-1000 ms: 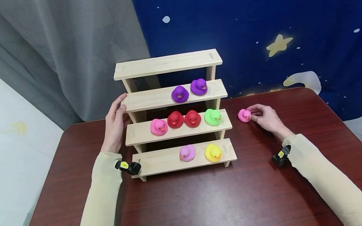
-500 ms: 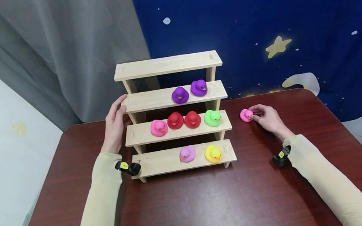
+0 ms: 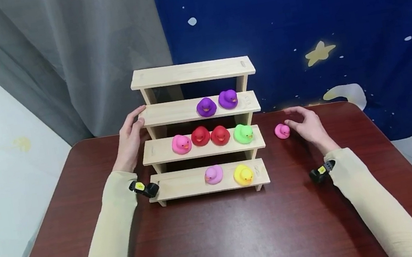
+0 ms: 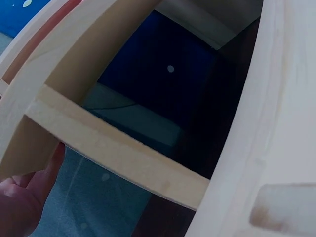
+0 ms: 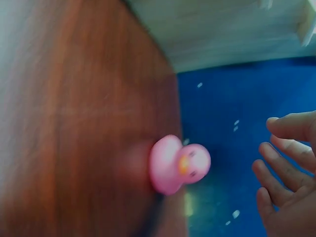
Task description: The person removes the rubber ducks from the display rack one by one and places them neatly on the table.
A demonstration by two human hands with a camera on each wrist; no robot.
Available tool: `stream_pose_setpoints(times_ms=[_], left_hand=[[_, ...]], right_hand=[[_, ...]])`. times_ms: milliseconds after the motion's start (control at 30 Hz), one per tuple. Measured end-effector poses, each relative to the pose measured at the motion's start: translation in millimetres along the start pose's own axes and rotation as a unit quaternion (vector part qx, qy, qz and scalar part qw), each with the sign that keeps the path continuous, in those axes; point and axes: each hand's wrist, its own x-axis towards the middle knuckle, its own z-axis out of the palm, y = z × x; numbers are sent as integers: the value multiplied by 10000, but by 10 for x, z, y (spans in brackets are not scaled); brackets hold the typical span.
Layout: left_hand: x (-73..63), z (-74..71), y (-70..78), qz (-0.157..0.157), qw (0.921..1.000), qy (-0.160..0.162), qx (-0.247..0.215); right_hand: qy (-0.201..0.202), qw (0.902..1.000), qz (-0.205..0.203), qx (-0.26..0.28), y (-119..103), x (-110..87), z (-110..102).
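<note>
Right hand (image 3: 309, 125): fingers released and spread, well to the right of the wooden stand (image 3: 171, 112), thumb tip just beside a loose pink duck (image 3: 282, 131); the right wrist view shows a gap between them. That duck sits upright on the dark red table (image 3: 225, 232), right of the stand, roughly level with its second tier from the bottom.

Left hand (image 3: 130, 144): fingertips touch the stand's left end at the third tier up; cannot tell whether they curl round the board.

On the stand, lowest tier: lilac duck (image 3: 214, 175) right of centre, yellow duck (image 3: 243, 175) nearer the right end. Second tier, left to right: shelved pink duck (image 3: 181, 144), two red ducks (image 3: 201, 136), green duck (image 3: 243, 134) by the right end. Third tier: two purple ducks (image 3: 206, 107), right half.

Behind the stand: grey curtain (image 3: 107, 27) to the left, blue star-print cloth (image 3: 255, 28) to the right.
</note>
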Motion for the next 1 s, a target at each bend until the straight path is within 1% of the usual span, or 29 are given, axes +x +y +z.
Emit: stream_pose_setpoints(times_ms=[100, 333, 500, 567, 700, 767, 933, 1000], left_hand=[[10, -3, 12, -6, 9999, 2, 105], [-9, 3, 15, -54, 9998, -20, 193], [-12, 9, 11, -5, 9997, -2, 227], [-2, 13, 8, 36, 9998, 13, 220], [15, 20, 10, 87, 9997, 17, 247], [20, 22, 11, 89, 9996, 10, 260], [-6, 12, 10, 20, 9997, 15, 263], [-10, 9, 9, 28, 9997, 9, 242]], right_hand=[[97, 9998, -185, 6, -131, 30, -21], [182, 9983, -443, 337, -516, 73, -58], [142, 9937, -883, 676, -822, 104, -63], [80, 9919, -1032, 738, -938, 117, -62], [-48, 9897, -1205, 776, -1108, 133, -56], [-152, 9887, -1265, 788, -1185, 140, -39], [-459, 9836, -1406, 1028, -1388, 168, 41], [-520, 9808, -1506, 1129, -1463, 191, 66]])
